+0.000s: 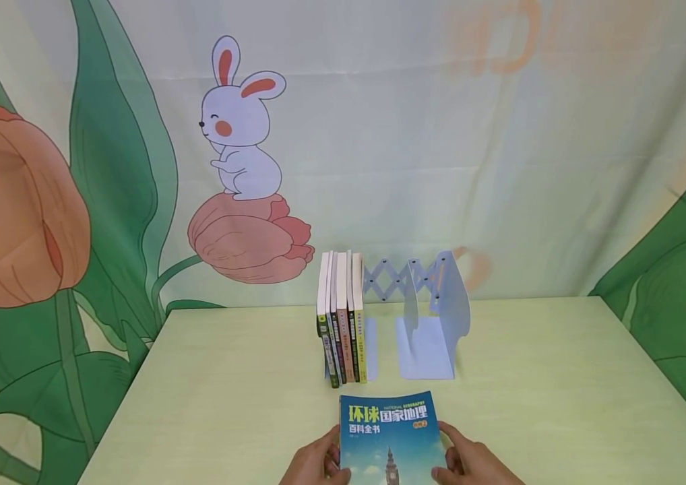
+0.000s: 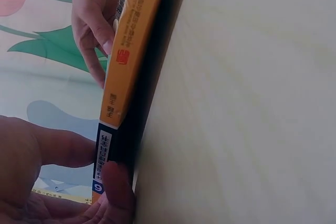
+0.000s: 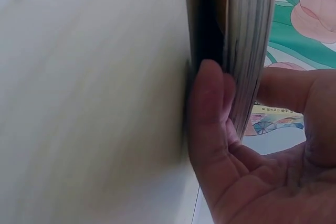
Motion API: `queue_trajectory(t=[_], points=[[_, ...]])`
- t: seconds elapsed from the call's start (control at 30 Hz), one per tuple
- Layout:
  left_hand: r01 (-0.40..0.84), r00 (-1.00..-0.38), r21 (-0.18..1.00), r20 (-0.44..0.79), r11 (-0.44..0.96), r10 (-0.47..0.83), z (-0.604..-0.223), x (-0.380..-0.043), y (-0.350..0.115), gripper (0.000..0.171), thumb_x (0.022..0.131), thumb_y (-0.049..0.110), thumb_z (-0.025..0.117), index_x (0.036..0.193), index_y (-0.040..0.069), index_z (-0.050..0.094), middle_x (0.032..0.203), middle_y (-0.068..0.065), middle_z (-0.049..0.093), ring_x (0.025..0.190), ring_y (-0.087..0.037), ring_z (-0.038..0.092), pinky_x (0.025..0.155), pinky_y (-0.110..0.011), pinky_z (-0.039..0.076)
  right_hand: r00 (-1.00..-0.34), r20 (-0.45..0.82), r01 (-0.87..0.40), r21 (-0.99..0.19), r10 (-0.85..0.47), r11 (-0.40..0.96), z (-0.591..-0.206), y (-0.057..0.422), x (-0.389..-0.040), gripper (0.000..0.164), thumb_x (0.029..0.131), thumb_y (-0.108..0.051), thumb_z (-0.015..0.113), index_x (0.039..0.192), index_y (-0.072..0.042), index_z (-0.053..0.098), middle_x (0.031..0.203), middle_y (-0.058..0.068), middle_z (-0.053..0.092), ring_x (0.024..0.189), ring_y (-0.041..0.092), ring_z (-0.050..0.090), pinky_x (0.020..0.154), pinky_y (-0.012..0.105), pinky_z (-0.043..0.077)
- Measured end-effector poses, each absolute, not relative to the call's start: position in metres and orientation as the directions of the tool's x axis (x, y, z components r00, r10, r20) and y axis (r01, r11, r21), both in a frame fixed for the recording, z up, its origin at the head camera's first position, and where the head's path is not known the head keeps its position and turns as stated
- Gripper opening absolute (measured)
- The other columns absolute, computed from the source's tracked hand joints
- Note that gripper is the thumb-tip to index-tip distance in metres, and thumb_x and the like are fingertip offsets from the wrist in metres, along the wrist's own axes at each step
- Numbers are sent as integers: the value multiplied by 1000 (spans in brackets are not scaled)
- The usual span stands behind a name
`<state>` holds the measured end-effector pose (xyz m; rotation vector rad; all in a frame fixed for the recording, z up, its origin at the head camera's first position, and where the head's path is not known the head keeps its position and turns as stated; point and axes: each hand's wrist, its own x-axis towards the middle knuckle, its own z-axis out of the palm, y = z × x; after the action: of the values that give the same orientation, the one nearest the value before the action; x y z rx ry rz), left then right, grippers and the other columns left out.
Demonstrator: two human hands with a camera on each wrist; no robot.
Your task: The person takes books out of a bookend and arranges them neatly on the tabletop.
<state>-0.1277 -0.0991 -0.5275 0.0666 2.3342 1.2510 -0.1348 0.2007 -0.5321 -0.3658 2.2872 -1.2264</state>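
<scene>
A blue paperback book (image 1: 387, 434) lies face up between both hands at the bottom of the head view; its cover shows a clock tower and Chinese lettering. My left hand (image 1: 321, 458) grips the book's left edge, thumb over the cover. At the opposite edge, my right hand (image 1: 472, 457) holds it the same way. In the left wrist view, the left fingers pinch the orange and dark spine (image 2: 128, 45), and another hand (image 2: 94, 19) shows farther up. The right wrist view has the right hand (image 3: 262, 171) pinching the page edges (image 3: 251, 35) close to the pale tabletop.
Behind the book, several upright books (image 1: 341, 316) fill the left end of a pale blue expanding book rack (image 1: 430, 353). Crossed metal slats join its dividers, with a gap between the books and the middle divider. A printed cloth (image 1: 379, 135) hangs behind the pale green table (image 1: 209, 377).
</scene>
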Motion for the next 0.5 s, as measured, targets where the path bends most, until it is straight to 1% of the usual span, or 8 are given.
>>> queue_trajectory(t=[0.2,0.33,0.5], points=[[-161,-881,784,-388,600,271,-527,-128,-98,69,88,14,70,144,-10,39,87,-5,51,78,-18,51,67,-28,39,-827,-294,-20,-837,-479,547,-534,202,-135,76,93,-27,67,146,11,27,73,2,57,61,10,50,56,21,38],[-158,-881,773,-391,615,265,-527,-128,-98,67,87,14,70,144,-7,41,85,-5,51,78,-17,51,66,-27,38,-824,-283,-35,-840,-491,542,-535,203,-136,75,93,-26,67,145,12,28,73,1,57,61,9,50,56,21,38],[-159,-879,755,-401,636,257,-526,-129,-96,61,87,14,69,141,-3,46,81,-4,52,75,-16,51,63,-26,36,-819,-295,-23,-840,-493,542,-535,202,-137,75,93,-25,67,145,12,28,73,2,57,64,12,52,58,22,39]])
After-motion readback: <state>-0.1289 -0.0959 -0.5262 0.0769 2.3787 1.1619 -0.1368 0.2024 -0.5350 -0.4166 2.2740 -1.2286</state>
